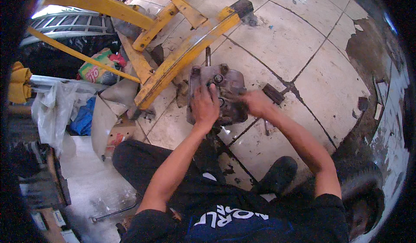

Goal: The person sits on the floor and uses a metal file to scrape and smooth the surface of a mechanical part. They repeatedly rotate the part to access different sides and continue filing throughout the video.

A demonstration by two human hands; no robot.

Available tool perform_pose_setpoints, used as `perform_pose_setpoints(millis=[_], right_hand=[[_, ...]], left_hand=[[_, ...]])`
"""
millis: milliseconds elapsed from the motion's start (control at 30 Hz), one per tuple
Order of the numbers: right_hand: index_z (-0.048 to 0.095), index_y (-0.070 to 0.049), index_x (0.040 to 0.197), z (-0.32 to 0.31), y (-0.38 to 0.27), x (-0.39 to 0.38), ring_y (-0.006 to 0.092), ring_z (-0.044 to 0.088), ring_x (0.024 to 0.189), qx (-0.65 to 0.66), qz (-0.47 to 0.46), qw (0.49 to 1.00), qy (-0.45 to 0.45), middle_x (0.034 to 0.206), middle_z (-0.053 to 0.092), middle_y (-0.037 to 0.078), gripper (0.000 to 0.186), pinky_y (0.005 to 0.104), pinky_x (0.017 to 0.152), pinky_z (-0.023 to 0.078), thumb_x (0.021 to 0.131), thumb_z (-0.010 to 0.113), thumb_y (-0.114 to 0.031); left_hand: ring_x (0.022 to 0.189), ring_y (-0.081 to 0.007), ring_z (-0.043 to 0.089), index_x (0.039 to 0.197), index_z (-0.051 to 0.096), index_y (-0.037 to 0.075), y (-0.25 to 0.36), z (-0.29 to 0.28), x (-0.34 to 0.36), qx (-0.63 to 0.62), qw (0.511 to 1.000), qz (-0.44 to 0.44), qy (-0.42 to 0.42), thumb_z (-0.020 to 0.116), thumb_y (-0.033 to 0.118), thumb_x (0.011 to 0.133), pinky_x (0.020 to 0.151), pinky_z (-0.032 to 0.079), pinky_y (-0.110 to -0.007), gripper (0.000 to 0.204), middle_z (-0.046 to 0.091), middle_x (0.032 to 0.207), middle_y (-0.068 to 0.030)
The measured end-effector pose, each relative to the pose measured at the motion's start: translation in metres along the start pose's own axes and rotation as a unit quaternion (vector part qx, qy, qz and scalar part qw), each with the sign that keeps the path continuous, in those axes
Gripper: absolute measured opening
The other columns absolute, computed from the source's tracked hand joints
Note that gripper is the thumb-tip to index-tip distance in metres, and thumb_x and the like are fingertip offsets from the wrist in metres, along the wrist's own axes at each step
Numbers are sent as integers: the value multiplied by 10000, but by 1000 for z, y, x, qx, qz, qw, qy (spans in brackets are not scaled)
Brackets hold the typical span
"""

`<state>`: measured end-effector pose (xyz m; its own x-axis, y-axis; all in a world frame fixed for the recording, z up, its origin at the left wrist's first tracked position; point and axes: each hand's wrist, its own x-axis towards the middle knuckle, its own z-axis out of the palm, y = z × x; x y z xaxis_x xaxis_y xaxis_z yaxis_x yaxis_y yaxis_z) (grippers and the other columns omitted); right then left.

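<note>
A dark, greasy metal gearbox housing (232, 78) sits on the tiled floor in front of me. From its far side a shaft (208, 56) sticks out. My left hand (205, 106) lies on the left part of the housing's top, with its fingers stretched toward the bolts and round openings there. Against the right side of the housing is my right hand (256, 104). Its fingers are smeared by motion, and I cannot make out whether anything is in them.
A yellow steel frame (186, 56) stands just beyond and left of the housing. Right of my right hand lies a dark block (273, 94), with a small metal tool (266, 127) nearer me. Plastic sheeting (56, 108) is piled at left; a tyre (362, 195) lies at lower right.
</note>
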<state>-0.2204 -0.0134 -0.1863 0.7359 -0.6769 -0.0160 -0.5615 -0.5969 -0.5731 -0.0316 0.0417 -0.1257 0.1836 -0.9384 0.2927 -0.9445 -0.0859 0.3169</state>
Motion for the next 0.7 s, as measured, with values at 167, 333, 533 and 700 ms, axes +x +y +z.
perform_pose_setpoints(millis=[167,333,533,700], right_hand=[[459,-335,1429,23,-4,-8,375,664,863,8,-46,998,42,1023,667,149,739,475,711,550,742,662,-154],[464,-361,1419,18,2,-1,365,666,860,-24,4,1000,-12,1024,666,136,721,474,703,548,758,661,-151],[441,-368,1427,9,9,1,370,668,809,-16,18,1000,19,939,664,143,735,472,675,547,761,677,-164],[428,-353,1437,6,8,4,372,667,801,-51,47,998,-14,982,662,136,737,476,668,551,767,689,-194]], left_hand=[[1075,-438,555,1202,528,-38,9,-4,2,8,999,17,28,396,353,1020,925,436,-515,452,601,1137,-265],[1075,-441,555,1189,532,-44,5,-1,0,8,1000,3,14,400,356,1018,913,443,-517,455,598,1127,-278],[1071,-453,553,1217,527,-55,9,3,1,1,1000,0,21,402,357,1019,914,439,-529,475,596,1121,-300],[1085,-466,546,1265,507,-57,5,4,0,3,999,13,29,389,362,1022,946,419,-540,498,593,1118,-312]])
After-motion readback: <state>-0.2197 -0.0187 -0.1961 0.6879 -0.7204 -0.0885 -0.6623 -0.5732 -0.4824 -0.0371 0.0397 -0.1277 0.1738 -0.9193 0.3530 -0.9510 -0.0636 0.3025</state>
